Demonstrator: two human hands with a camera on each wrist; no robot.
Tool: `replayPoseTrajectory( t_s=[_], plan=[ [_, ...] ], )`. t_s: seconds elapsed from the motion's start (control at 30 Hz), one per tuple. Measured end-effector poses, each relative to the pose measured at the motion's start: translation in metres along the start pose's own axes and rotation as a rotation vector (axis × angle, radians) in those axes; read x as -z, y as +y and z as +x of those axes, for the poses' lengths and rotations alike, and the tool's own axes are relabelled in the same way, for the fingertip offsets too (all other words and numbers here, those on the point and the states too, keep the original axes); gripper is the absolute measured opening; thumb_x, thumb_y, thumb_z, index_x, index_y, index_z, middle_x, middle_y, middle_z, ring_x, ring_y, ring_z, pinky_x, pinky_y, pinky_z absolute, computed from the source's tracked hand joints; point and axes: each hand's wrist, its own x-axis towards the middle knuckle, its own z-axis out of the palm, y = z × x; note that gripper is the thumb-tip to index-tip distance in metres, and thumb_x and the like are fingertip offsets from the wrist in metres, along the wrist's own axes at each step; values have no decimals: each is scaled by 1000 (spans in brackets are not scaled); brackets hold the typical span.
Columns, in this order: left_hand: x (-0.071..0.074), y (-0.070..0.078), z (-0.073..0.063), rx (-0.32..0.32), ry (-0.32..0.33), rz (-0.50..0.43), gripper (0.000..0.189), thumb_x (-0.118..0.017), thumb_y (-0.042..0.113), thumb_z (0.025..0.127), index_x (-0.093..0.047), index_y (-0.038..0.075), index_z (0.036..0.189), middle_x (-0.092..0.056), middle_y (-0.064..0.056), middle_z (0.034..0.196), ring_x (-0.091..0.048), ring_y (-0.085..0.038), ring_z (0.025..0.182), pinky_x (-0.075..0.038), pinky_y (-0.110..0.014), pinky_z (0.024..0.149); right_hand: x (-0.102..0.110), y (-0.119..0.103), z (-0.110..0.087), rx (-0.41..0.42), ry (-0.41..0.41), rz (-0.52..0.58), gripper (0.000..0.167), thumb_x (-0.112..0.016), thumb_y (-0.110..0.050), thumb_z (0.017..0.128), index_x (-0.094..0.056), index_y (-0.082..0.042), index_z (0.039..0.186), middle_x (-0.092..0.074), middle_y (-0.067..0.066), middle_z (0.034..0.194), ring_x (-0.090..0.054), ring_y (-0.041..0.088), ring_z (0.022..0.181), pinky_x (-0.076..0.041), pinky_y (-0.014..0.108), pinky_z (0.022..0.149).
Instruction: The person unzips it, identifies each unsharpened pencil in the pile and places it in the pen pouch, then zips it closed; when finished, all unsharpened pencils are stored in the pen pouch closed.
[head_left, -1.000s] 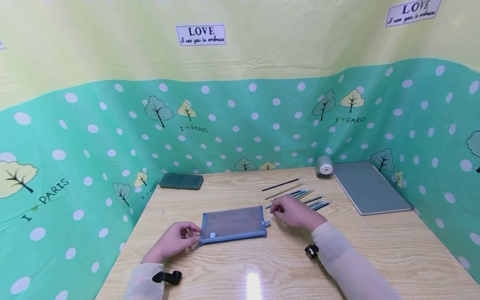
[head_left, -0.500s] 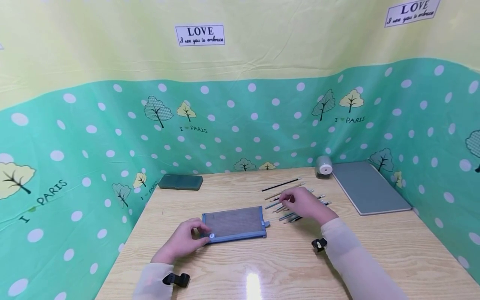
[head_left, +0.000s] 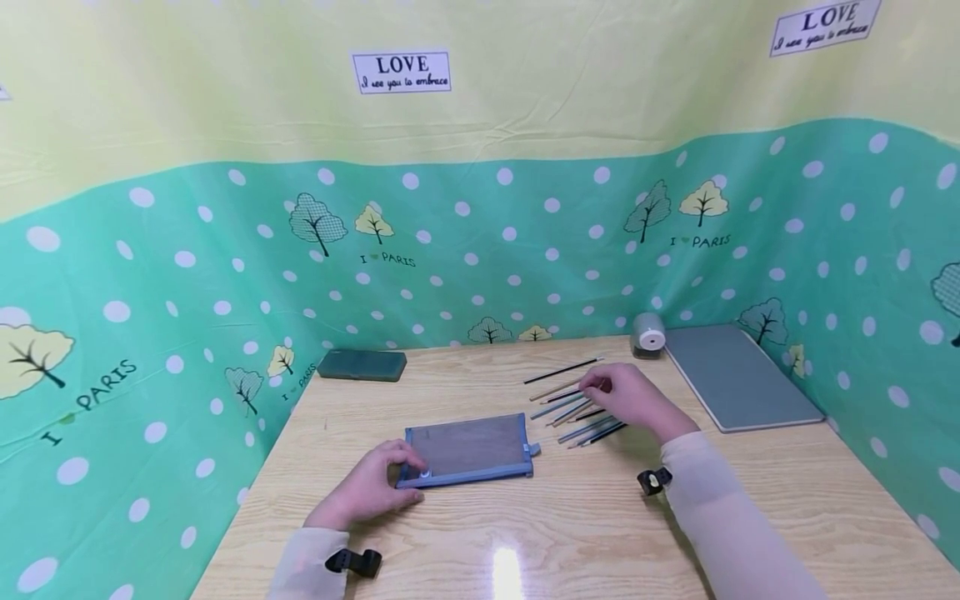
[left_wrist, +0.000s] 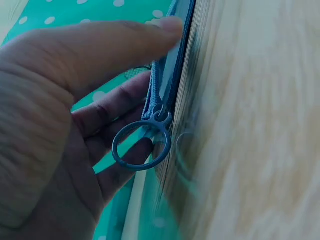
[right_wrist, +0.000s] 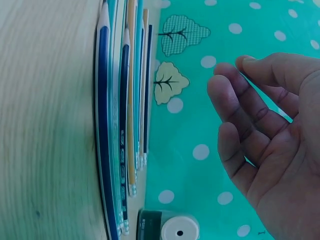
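Rightward my right hand (head_left: 630,398) has moved, bringing the pencils (head_left: 557,406) within reach.
It grasps nothing; my left hand (head_left: 375,483) lies loose-fingered at the mesh pouch's (head_left: 472,446) corner.

A blue-edged mesh pouch (head_left: 472,450) lies flat, left of loosely spread pencils (head_left: 572,412).

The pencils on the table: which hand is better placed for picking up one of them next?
Probably the right hand: it is above the pencils and holds nothing. The left hand is at the left end of the mesh pouch, farther from them.
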Motion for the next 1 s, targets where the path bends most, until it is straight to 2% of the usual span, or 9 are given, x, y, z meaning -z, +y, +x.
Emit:
replayPoseTrajectory(
  t_s=[0.27, 0.5, 0.63, 0.87, 1.0],
  plan=[
    [-4, -3, 2, 9, 3, 39, 27, -92, 23, 82, -78, 31, 103, -64, 20, 109, -61, -12, 111, -50, -45, 103, 7, 4, -2, -28, 6, 7, 9, -71, -13, 100, -77, -17, 106, -70, -1, 96, -61, 18, 87, -52, 39, 76],
    [-3, -3, 1, 15, 28, 7, 16, -88, 22, 88, -80, 30, 99, -66, 18, 103, -62, -9, 103, -51, -39, 98, 10, 5, -4, -33, 27, 16, 10, -70, -13, 101, -77, -18, 106, -70, -3, 97, -61, 19, 89, -52, 40, 78],
    [-3, -3, -1, 29, 63, -25, 13, -87, 22, 89, -79, 32, 92, -68, 18, 97, -63, -9, 97, -51, -36, 96, 10, 8, -4, -40, 23, 28, 9, -71, -13, 101, -77, -17, 106, -69, -2, 97, -60, 20, 89, -52, 40, 77],
    [-3, -3, -1, -18, 154, -62, 15, -85, 13, 89, -78, 26, 90, -68, 15, 87, -64, -10, 78, -54, -32, 70, 9, 8, -3, -34, 22, 24, 9, -71, -11, 100, -77, -16, 104, -69, -2, 95, -60, 20, 88, -52, 40, 77],
    [-1, -2, 0, -22, 224, -65, 20, -85, 9, 88, -77, 28, 88, -67, 14, 83, -63, -10, 76, -53, -33, 70, 8, 8, -2, -28, 22, 19, 9, -71, -11, 99, -77, -17, 104, -69, -2, 95, -60, 19, 88, -52, 40, 78]
  ],
)
